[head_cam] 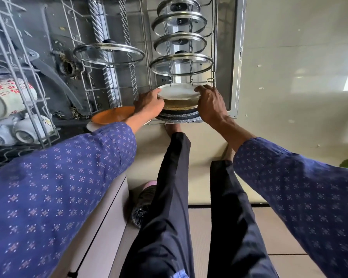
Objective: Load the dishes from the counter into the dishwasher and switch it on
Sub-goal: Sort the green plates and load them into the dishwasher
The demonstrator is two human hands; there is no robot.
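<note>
Slotting a white plate [178,92] into the lower rack [213,57], left hand [149,103] at nine o'clock, right hand [210,105] at three, both clamped on its rim; next, seat it upright between tines.

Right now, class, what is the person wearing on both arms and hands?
Both arms wear long, loose dark blue sleeves, left sleeve and right sleeve, printed with small pale diamond-shaped motifs in rows. The left hand and right hand are bare, with no gloves.
</note>
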